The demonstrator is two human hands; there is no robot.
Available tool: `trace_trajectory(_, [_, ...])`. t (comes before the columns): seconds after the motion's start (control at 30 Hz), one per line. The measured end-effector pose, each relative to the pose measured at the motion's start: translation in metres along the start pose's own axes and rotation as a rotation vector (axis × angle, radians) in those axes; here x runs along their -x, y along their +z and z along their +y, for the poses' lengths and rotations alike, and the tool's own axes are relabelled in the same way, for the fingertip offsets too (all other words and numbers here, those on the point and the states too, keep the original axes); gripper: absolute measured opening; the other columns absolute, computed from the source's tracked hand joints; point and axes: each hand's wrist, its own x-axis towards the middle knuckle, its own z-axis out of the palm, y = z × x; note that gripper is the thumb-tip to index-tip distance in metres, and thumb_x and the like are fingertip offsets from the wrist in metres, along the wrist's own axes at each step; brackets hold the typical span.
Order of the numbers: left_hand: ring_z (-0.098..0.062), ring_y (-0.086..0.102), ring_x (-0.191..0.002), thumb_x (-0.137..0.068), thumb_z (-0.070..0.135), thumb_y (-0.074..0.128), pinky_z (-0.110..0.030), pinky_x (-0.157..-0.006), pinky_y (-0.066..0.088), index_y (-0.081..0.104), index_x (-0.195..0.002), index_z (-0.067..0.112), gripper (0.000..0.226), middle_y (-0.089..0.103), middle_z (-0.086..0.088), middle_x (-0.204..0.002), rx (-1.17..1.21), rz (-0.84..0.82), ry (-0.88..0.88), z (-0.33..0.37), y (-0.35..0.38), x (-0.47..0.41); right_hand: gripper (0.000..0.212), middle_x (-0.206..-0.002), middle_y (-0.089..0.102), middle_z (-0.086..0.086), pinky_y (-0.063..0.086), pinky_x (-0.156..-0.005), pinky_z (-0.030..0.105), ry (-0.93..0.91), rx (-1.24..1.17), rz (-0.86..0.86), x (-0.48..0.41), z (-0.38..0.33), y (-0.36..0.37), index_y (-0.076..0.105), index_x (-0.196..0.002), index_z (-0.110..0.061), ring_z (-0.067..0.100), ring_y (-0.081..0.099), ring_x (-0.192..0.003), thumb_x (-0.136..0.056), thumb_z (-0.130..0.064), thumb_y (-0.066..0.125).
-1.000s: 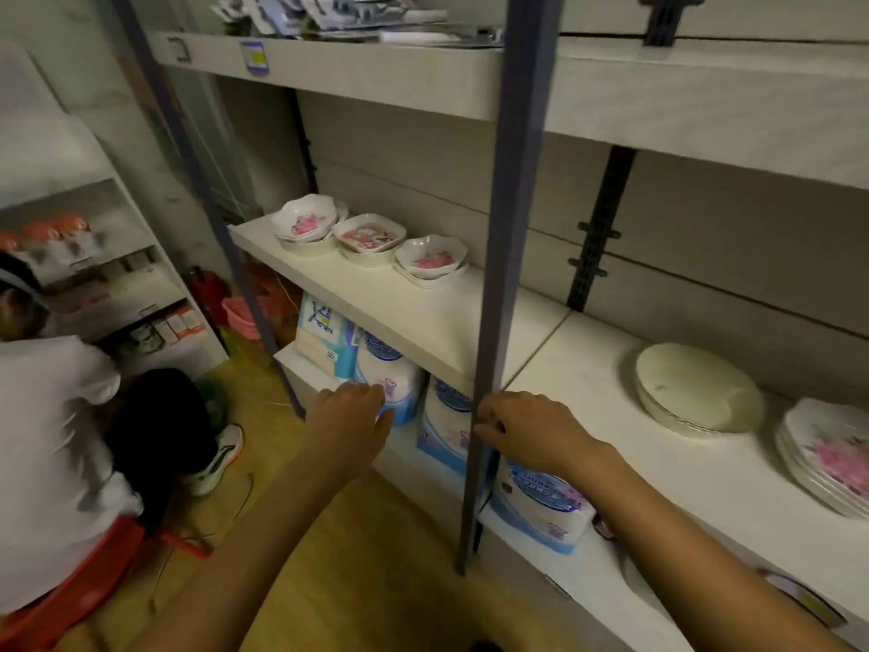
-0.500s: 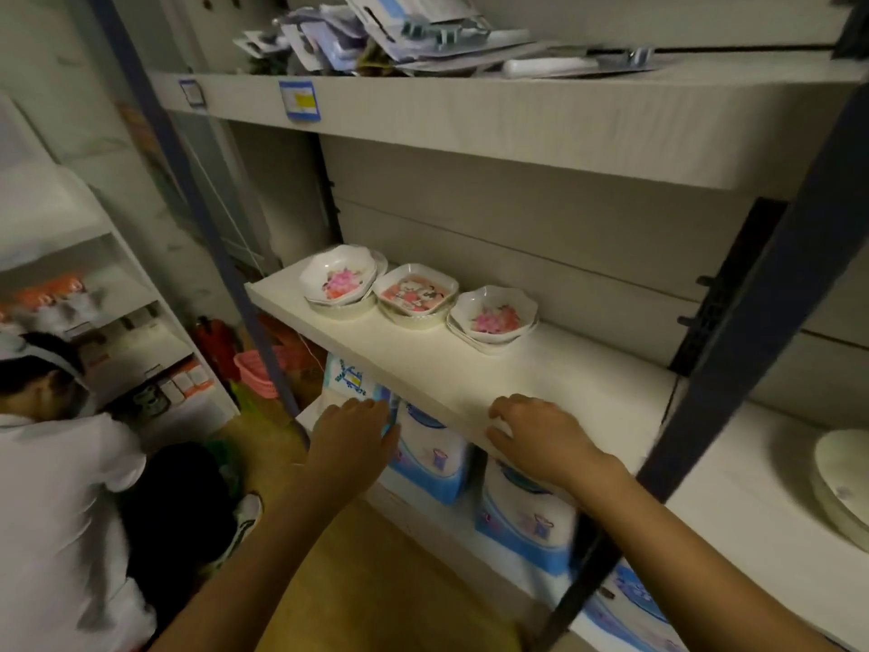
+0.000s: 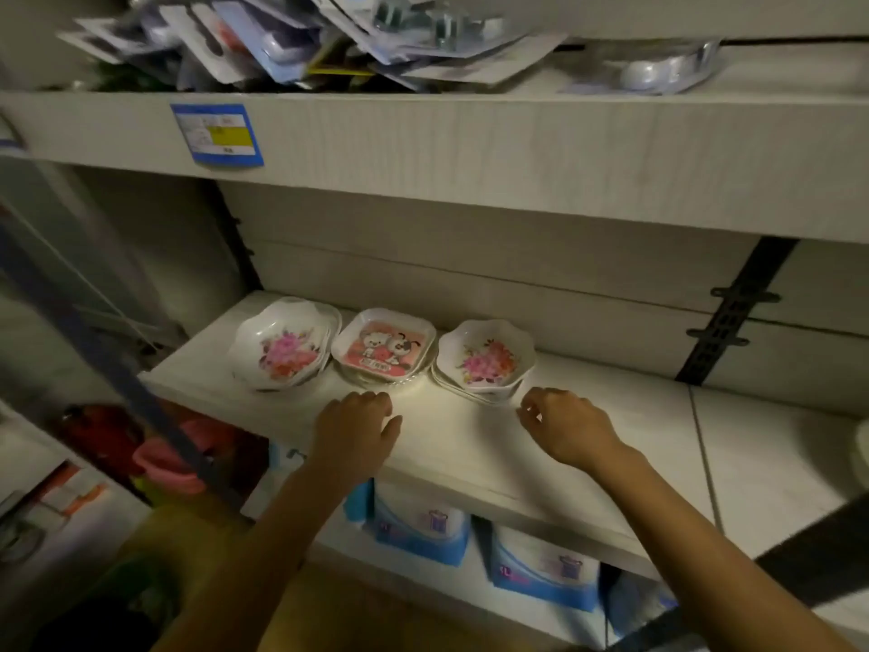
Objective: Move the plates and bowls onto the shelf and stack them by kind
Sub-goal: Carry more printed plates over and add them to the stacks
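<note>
Three small stacks of dishes stand in a row on the white shelf (image 3: 446,444). At the left is a flower-patterned bowl stack (image 3: 284,345), in the middle a square dish stack with a cartoon picture (image 3: 383,348), at the right another flower bowl stack (image 3: 486,360). My left hand (image 3: 355,432) hovers over the shelf just in front of the square dishes, fingers loosely curled, holding nothing. My right hand (image 3: 566,425) is beside the right bowl stack's front right edge, fingers curled and apart, empty.
An upper shelf (image 3: 470,148) with a blue price label (image 3: 218,134) and a heap of packaged goods (image 3: 305,35) overhangs. Blue-and-white packages (image 3: 423,529) sit below. A dark upright post (image 3: 108,369) crosses at the left. A plate edge (image 3: 863,449) shows far right.
My view has shifted left and closer to the three dish stacks. Both hands rose from the shelf's front edge onto the shelf, toward the dishes.
</note>
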Motion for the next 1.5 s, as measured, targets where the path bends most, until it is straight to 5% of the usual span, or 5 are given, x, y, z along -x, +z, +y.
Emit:
trace_trajectory(0.23, [-0.023,0.063,-0.093,-0.091,0.031,0.046,-0.033,-0.082,0.05,0.062,-0.102,0.012,0.026,0.069,-0.006,-0.104,0.081,-0.045,0.143,-0.064,-0.004,-0.056,0.058,-0.116,0.063,0.016,0.04,-0.077,0.034,0.451,-0.182,-0.053,-0.072,-0.024,0.015,0.054,-0.12,-0.006,0.031,0.058,-0.097,-0.096,-0.05,0.024])
trace_trajectory(0.4, [-0.019,0.063,-0.09,-0.093,0.031,0.041,-0.032,-0.078,0.052,0.06,-0.105,0.016,0.027,0.069,-0.002,-0.103,0.065,-0.058,0.203,-0.111,-0.015,-0.08,0.048,-0.083,0.062,0.005,0.041,-0.074,0.029,0.649,-0.242,-0.112,-0.097,-0.037,0.025,0.059,-0.111,-0.011,0.023,0.058,-0.084,-0.093,-0.048,0.035])
trace_trajectory(0.6, [-0.016,0.061,-0.084,-0.092,0.031,0.042,-0.025,-0.064,0.038,0.061,-0.093,0.016,0.025,0.069,0.0,-0.094,0.07,-0.05,0.257,-0.142,-0.01,-0.101,0.037,-0.119,0.06,0.013,0.045,-0.097,0.038,0.829,-0.284,-0.052,-0.112,-0.048,0.04,0.056,-0.12,-0.009,0.03,0.056,-0.11,-0.091,-0.028,0.043])
trace_trajectory(1.1, [-0.025,0.044,-0.123,-0.09,0.027,0.045,-0.035,-0.101,0.033,0.053,-0.122,0.009,0.037,0.058,-0.009,-0.128,-0.284,-0.131,0.254,-0.121,0.028,-0.207,0.039,-0.101,0.063,0.016,0.042,-0.073,0.033,0.808,-0.314,0.232,-0.033,-0.05,0.03,0.061,-0.103,-0.004,0.027,0.055,-0.084,-0.098,-0.031,0.033])
trace_trajectory(1.5, [-0.024,0.051,-0.119,-0.089,0.019,0.043,-0.033,-0.102,0.033,0.056,-0.115,0.014,0.029,0.061,-0.007,-0.124,-0.398,-0.182,0.22,-0.128,0.019,-0.225,0.029,-0.086,0.057,0.011,0.036,-0.068,0.03,0.86,-0.399,0.283,-0.003,-0.066,0.03,0.054,-0.082,-0.009,0.026,0.052,-0.077,-0.097,-0.027,0.037])
